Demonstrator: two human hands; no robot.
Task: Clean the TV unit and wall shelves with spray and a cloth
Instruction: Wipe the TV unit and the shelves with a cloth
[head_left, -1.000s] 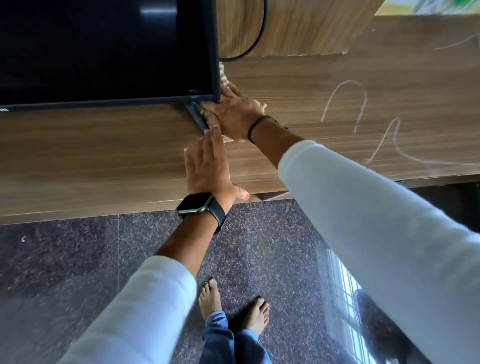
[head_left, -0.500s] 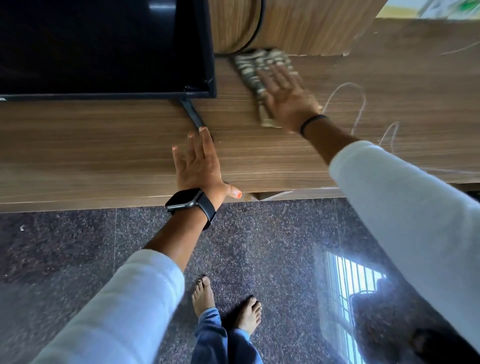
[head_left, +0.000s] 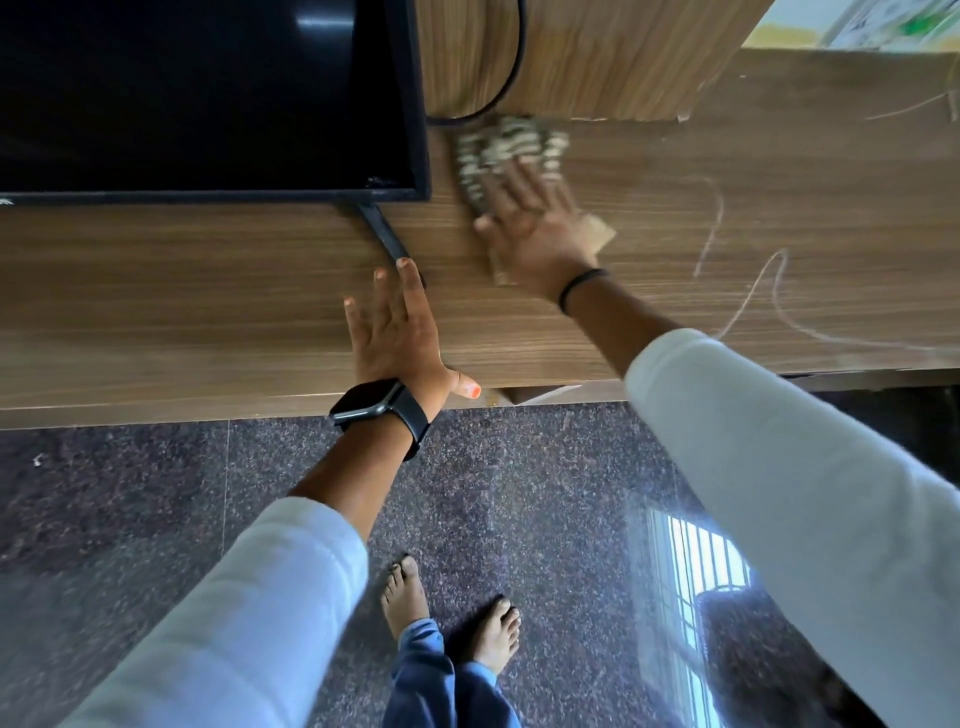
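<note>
**Wiping the wood top right beside the TV corner**

So, the big black flat-screen TV (head_left: 208, 93) took up the whole upper left, and its thin black stand foot (head_left: 382, 231) stuck out diagonally across the brown wood-grain TV unit top (head_left: 182, 291), pretty much in the way of any wiping on that side. A black cable (head_left: 511, 67) curled down the wood panel (head_left: 597, 57) behind, ending near the TV's lower right corner. Pale scribble-like marks (head_left: 727, 260) sat on the wood further right.

The patterned beige and grey cloth (head_left: 506, 148) was flat on the unit top just right of the TV corner, up against the back panel. It was blurry, but its long axis seemed to run from the back panel toward the front edge, with a plain beige corner poking out by the wrist.

The right hand (head_left: 535, 228) lay on the cloth with fingers straight and spread, pressing it down, not gripping. The left hand (head_left: 400, 332) rested flat on the bare wood, fingers straight and apart, middle fingertip touching the end of the stand foot, a black smartwatch (head_left: 376, 408) on the wrist.

Below was a dark speckled polished stone floor (head_left: 156, 493) and bare feet (head_left: 452, 608).
</note>
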